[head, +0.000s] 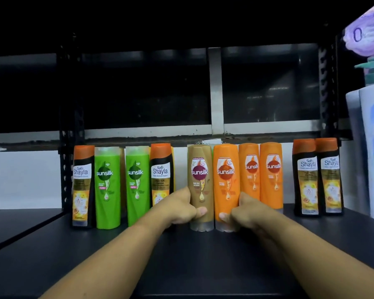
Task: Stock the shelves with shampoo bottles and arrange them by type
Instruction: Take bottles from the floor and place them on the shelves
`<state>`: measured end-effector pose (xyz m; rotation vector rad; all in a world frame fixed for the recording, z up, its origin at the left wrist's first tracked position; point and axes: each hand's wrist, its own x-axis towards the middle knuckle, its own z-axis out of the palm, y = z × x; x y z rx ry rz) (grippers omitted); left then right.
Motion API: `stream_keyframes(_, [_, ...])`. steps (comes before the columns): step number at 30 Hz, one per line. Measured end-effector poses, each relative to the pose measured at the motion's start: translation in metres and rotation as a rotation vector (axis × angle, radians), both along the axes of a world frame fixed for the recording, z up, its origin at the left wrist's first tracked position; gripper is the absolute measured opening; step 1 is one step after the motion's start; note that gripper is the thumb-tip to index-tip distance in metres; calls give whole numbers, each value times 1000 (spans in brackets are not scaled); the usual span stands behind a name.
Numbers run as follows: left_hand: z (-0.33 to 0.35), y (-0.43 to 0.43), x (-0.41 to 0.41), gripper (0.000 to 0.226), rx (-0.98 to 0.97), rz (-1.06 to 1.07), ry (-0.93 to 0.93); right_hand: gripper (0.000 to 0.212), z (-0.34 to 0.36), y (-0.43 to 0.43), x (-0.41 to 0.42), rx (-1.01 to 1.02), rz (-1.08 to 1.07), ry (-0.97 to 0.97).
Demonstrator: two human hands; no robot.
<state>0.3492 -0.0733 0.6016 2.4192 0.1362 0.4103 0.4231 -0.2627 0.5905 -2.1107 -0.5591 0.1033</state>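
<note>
My left hand (181, 207) grips a brown Sunsilk bottle (200, 175) low on its body, thumb across the front. Beside it my right hand (245, 210) grips an orange Sunsilk bottle (225, 175) the same way. Both bottles stand upright and touching on the dark shelf (181, 255). To their right stand two more orange Sunsilk bottles (260, 173). Left of my hands are a black Safi Shayla bottle (161, 171), two green Sunsilk bottles (121, 184) and another Safi Shayla bottle (82, 184).
Two Safi Shayla bottles (317, 178) stand at the right, a gap apart from the orange ones. Large white pump bottles (371, 147) fill the far right edge. Black perforated uprights (65, 169) frame the shelf. More bottles stand half hidden behind the front row.
</note>
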Motion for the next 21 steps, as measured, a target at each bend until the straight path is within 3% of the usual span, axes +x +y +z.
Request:
stream_keyframes(3, [-14, 1, 3, 50, 48, 63, -123, 54, -8, -1, 3, 49, 36, -33])
stream_keyframes(9, [-23, 3, 10, 49, 21, 86, -229, 55, -20, -3, 10, 76, 47, -147])
stream_keyframes(16, [-23, -3, 5, 52, 18, 88, -218, 51, -18, -6, 4, 15, 16, -179])
stream_keyframes(21, [-25, -3, 2, 67, 64, 79, -147, 62, -18, -5, 0, -28, -27, -200])
